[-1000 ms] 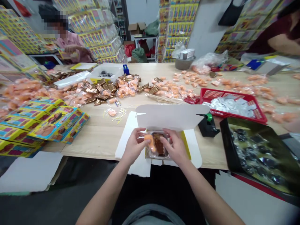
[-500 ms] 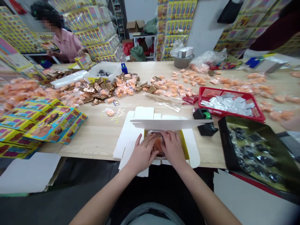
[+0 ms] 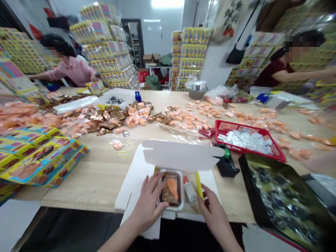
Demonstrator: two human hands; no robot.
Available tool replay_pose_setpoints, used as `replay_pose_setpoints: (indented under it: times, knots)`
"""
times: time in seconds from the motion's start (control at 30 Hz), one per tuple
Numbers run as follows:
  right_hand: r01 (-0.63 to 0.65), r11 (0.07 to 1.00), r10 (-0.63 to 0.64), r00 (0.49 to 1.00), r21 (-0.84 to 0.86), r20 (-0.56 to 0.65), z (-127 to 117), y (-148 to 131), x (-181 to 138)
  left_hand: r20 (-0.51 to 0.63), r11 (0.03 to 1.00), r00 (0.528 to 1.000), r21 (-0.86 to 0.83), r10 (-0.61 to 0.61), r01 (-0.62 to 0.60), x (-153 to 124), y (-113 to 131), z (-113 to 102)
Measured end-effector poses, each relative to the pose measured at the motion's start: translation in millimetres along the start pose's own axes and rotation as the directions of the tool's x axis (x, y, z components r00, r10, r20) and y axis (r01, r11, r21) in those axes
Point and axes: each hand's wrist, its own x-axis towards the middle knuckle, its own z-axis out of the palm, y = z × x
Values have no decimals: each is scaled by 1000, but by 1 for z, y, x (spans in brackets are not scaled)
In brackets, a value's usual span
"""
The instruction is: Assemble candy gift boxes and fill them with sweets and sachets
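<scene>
Head view: at a pale wood-grain table [image 3: 91,168], a person's two bare hands work over an open white cardboard box [image 3: 181,154] with its wide lid flap standing up at the far side. Inside, toward the left, sits a clear rectangular plastic tray [image 3: 181,187] holding a wrapped orange curved piece [image 3: 172,189] and a shiny brown packet [image 3: 166,196]. Just right of the tray, also in the box, lies a small whitish packet with a red end [image 3: 190,191].

Left hand [image 3: 148,203]: fingers spread over the tray's left rim, index fingertip above the contents, thumb at the near corner; I cannot tell how firmly they press. Right hand [image 3: 214,210]: thumb and forefinger pinch the box's bright yellow side wall [image 3: 198,183].

Right of the box stands a black tape dispenser [image 3: 228,166]; beyond it, a red plastic basket [image 3: 279,150] of silvery-white sachets [image 3: 246,140]. Nearer, a black rectangular bin [image 3: 248,189] holds dark, clear-wrapped items [image 3: 278,197]. Yellow-and-blue printed boxes [image 3: 49,162] are stacked at left. Across the table are two other people, one in pink [image 3: 70,71], one in dark red [image 3: 273,75].
</scene>
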Motion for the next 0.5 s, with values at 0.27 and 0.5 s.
replay_pose_setpoints:
  times: [0.27, 0.5]
  knots:
    - [183, 909, -318, 885, -375, -339, -69, -11, 152, -264, 795, 830, -525, -491, 303, -6, -46, 15]
    - [489, 722, -440, 870, -489, 221, -14, -38, 347, -233, 729, 776, -569, -587, 381, -7, -47, 24]
